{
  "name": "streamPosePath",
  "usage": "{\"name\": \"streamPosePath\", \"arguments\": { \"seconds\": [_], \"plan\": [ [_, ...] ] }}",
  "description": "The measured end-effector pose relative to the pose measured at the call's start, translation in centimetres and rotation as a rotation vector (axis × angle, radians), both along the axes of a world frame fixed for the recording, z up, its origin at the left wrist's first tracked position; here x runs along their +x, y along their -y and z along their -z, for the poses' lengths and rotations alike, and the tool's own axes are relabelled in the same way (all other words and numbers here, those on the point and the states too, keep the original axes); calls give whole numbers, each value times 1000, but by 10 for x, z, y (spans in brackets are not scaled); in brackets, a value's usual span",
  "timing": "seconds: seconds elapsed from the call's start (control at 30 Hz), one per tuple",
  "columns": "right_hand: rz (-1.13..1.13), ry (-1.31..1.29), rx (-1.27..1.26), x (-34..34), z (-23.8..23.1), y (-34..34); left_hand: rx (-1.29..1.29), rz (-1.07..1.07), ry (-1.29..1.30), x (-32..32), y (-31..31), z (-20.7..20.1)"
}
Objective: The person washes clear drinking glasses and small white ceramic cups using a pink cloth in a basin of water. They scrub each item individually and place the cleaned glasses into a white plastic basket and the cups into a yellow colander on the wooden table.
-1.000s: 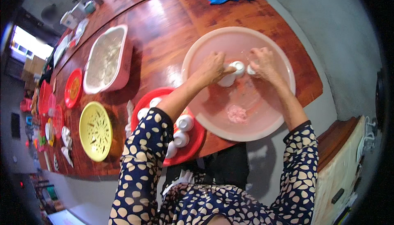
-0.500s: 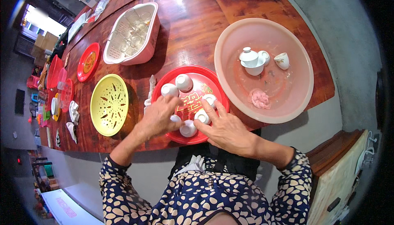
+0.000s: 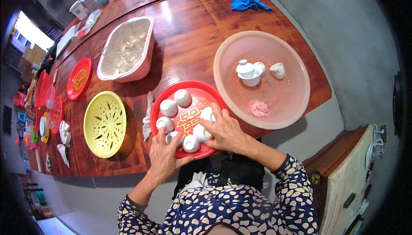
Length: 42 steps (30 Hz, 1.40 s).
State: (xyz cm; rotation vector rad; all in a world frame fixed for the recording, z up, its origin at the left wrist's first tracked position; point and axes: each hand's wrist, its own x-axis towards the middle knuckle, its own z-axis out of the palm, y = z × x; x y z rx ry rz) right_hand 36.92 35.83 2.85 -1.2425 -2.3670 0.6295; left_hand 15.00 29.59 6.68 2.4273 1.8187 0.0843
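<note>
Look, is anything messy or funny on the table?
A little. The red tray sticks out over the table edge under both hands, left hand and right hand. A crumpled white rag lies beside it. Nothing looks spilled or broken.

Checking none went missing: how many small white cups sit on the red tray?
6 on the red tray: two at the back, one left, three under the left hand and right hand; more may be hidden.
</note>
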Motion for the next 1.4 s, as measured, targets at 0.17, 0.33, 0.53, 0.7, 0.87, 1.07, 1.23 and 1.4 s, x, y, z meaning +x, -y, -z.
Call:
{"name": "streamPosePath", "arguments": {
  "seconds": [0.17,0.33,0.53,0.7,0.87,1.07,1.23,1.4],
  "plan": [
    [20,-484,38,67,-66,1,-13,-49,19,8,2,13],
    [493,-47,-62,163,-39,-51,12,-75,22,13,1,20],
    [444,414,-239,174,18,-81,13,-107,-25,22,-1,19],
    [429,332,-162,173,45,-91,32,-101,-3,23,-6,24],
    [500,218,50,145,-4,-74,59,-145,26,23,-5,36],
    [-47,-191,263,12,-56,-34,57,-110,193,16,-6,42],
    [35,-47,157,-76,-25,-61,116,-38,299,11,-8,41],
    [-43,3,138,-111,4,-88,117,2,439,0,-6,43]
  ]
}}
